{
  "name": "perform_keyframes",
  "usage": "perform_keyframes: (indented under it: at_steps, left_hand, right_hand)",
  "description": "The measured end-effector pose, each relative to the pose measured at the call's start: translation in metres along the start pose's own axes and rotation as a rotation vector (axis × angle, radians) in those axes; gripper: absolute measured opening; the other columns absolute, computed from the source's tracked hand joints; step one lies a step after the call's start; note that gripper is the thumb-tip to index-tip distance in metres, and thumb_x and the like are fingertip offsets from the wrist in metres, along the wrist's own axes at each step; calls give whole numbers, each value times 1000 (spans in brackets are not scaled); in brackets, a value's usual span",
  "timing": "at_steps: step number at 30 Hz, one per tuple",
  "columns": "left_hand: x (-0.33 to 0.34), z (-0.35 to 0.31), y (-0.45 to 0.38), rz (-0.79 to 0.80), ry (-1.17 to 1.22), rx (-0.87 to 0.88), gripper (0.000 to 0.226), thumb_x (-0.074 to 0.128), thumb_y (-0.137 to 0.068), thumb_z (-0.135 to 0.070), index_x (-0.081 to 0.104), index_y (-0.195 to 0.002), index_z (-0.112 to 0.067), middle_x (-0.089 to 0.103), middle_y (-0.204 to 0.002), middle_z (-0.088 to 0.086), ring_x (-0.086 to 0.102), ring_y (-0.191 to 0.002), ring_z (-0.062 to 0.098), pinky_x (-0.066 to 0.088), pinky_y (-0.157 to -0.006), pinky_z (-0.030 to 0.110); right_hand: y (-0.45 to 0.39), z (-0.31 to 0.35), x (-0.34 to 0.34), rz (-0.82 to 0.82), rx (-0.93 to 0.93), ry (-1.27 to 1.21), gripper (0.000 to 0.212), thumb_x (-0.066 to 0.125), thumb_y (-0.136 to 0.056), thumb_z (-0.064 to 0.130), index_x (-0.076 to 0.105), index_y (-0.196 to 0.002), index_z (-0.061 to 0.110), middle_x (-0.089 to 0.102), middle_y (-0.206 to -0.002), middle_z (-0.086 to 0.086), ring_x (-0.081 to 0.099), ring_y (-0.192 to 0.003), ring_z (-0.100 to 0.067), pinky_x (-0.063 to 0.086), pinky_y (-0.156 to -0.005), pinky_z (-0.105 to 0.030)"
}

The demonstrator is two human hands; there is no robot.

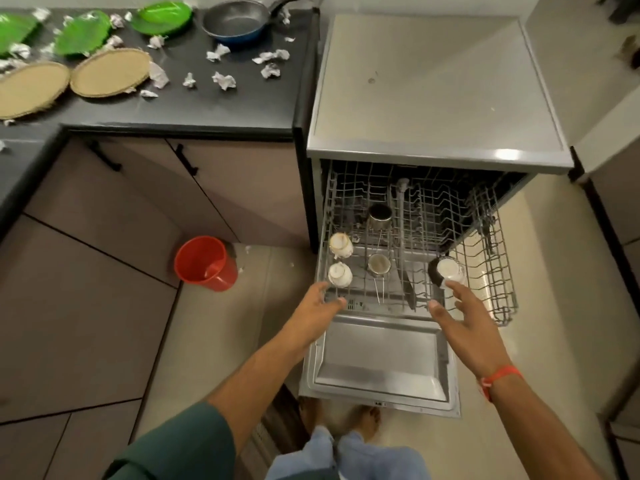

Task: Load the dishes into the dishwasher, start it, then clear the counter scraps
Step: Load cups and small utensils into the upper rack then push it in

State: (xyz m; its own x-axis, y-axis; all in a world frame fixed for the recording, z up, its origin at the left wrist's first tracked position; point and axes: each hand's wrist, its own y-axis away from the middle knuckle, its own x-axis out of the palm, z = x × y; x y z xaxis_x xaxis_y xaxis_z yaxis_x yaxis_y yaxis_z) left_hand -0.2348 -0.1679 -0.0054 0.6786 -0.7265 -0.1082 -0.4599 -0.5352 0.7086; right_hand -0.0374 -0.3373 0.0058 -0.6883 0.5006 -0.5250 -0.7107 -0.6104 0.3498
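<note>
While both hands, left hand [317, 308] and right hand [460, 313], reach spread and empty toward the upper rack [498, 271] (4 cups aboard), loading continues; next likely fetching the green plates [162, 15].

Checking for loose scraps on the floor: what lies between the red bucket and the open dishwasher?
In the head view, a few small paper scraps lie on the tiled floor between the red bucket and the dishwasher; nothing else shows.

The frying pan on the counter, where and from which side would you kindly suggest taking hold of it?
Grip the frying pan by its dark handle, which sticks out up and to the right of the bowl, toward the dishwasher. Come from that right side, wrapping the fingers around the handle; the round blue-walled bowl likely offers no easy purchase.
</note>
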Motion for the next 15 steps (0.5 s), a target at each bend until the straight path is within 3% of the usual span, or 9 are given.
perform_keyframes:
  at_steps: [4, 6, 8, 10, 14, 15]
  left_hand:
    - [7, 1, -8, -12, 30, -38, 66, 60, -100, -35, 29, -157, -23, 47, -150, 2, 47, -132, 17, 36, -113, 35]
    - [13, 5, -13, -32, 130, -120, 63, 63, -98, -38, 37, -153, -22, 51, -144, 2, 51, -130, 19, 43, -109, 40]
    - [20, 9, -20, -66, 287, -215, 49, 64, -98, -37, 51, -142, -19, 57, -132, 3, 57, -120, 20, 49, -98, 38]
    - [28, 13, -22, -129, 426, -301, 36, 62, -99, -34, 58, -130, -17, 57, -124, 6, 59, -114, 21, 49, -102, 41]
    - [44, 26, -32, -240, 538, -392, 42, 57, -102, -31, 49, -140, -14, 51, -141, 14, 57, -123, 27, 46, -109, 44]
    - [50, 28, -37, -262, 557, -402, 48, 56, -103, -32, 45, -145, -12, 49, -145, 15, 56, -126, 27, 46, -108, 43]
  right_hand:
    - [-12, -5, 4, 10, 87, -137, 52, 67, -95, 36, 49, -143, 32, 49, -142, 2, 48, -132, -19, 39, -106, -35]
    - [-17, -13, 0, 27, 218, -288, 48, 68, -95, 32, 52, -140, 29, 52, -138, 0, 51, -129, -20, 40, -107, -37]
    - [-27, -27, -9, 28, 383, -472, 43, 68, -95, 29, 55, -136, 24, 55, -139, -4, 52, -129, -23, 42, -109, -43]
    - [-38, -42, -21, 43, 542, -585, 42, 65, -97, 30, 55, -136, 19, 53, -144, -9, 51, -131, -26, 43, -108, -43]
    - [-59, -64, -46, 26, 748, -681, 21, 58, -101, 29, 57, -120, 20, 45, -150, -22, 43, -141, -35, 37, -117, -46]
    - [-66, -72, -49, 23, 767, -690, 25, 57, -101, 29, 57, -124, 19, 43, -151, -23, 41, -142, -36, 37, -117, -45]
